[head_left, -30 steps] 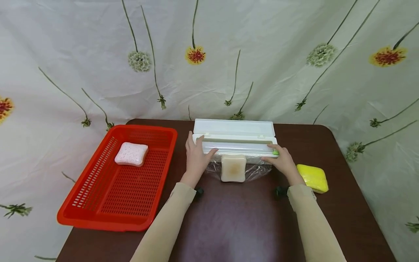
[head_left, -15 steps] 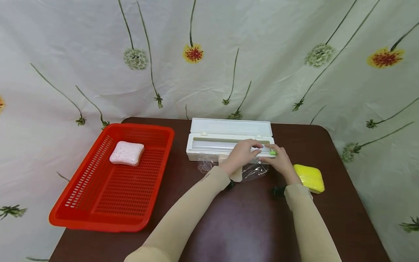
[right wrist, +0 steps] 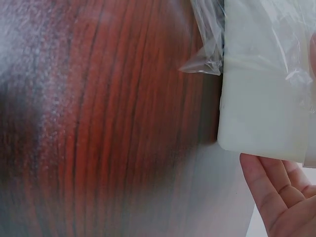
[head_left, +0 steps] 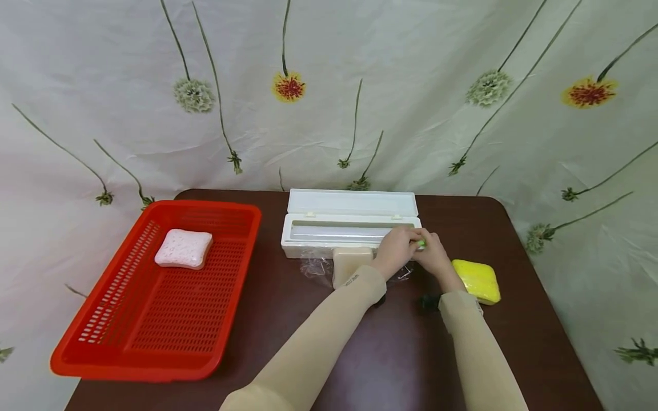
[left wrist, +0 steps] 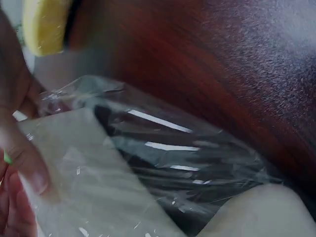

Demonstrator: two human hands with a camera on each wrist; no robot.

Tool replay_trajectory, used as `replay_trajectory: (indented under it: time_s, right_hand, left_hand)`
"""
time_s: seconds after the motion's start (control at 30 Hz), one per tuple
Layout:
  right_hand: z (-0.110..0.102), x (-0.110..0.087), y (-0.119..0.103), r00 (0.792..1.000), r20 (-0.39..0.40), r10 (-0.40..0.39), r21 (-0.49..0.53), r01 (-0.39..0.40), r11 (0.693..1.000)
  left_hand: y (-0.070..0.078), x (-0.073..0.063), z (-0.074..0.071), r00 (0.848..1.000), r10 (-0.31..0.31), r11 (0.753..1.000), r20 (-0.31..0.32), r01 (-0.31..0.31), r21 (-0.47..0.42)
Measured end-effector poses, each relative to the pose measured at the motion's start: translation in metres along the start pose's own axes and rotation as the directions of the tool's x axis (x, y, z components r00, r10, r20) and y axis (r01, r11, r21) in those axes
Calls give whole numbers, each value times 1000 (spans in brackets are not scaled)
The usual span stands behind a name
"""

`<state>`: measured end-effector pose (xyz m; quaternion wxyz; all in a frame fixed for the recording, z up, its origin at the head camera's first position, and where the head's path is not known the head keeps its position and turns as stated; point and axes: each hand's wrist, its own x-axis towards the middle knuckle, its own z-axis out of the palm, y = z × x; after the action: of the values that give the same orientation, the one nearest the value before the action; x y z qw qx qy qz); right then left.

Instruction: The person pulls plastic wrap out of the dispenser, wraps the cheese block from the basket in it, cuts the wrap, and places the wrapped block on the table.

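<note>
A white cling film dispenser (head_left: 303,251) lies with its lid raised, the roll inside. Clear film (head_left: 315,266) hangs from its front edge over a beige bread-slice-shaped block (head_left: 344,267). My left hand (head_left: 394,249) reaches across to the dispenser's right end, curled fingers at the green slide cutter (head_left: 421,244). In the left wrist view its thumb overlaps the film-covered box front (left wrist: 94,168). My right hand (head_left: 434,258) grips that same end, thumb in front and a finger over the top. In the right wrist view its fingers (right wrist: 266,185) touch the box's end face.
On the left stands a red plastic basket (head_left: 241,274) with a pinkish-white speckled block (head_left: 184,249) in it. A yellow film-wrapped block (head_left: 478,281) lies beside my right wrist on the dark brown table (head_left: 360,354). A floral cloth (head_left: 421,131) hangs behind.
My left hand has moved from the dispenser's left end across to the green slide cutter at the right. My right hand stays at the right end. The head view has shifted slightly.
</note>
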<state>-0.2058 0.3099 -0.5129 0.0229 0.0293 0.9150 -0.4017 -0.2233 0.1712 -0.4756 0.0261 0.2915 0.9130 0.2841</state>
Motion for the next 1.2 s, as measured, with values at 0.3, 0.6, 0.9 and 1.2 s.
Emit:
replay_trajectory:
  time_s: [0.3, 0.6, 0.9, 1.2]
  right_hand:
    - [-1, -1, 0, 1000, -23, -3, -49, 2, 999]
    - [-2, -5, 0, 998, -55, -32, -69, 28, 997]
    - [0, -6, -1, 999, -47, -18, -75, 14, 997]
    - [-1, -9, -4, 999, -46, -3, -42, 1, 999]
  left_hand:
    - [2, 0, 8, 995, 12, 996, -102, -3, 92]
    - [3, 2, 0, 994, 104, 928, -28, -87, 363]
    - [-2, 3, -8, 993, 113, 908, 34, -117, 402]
    - [-17, -1, -27, 990, 51, 919, 133, -98, 382]
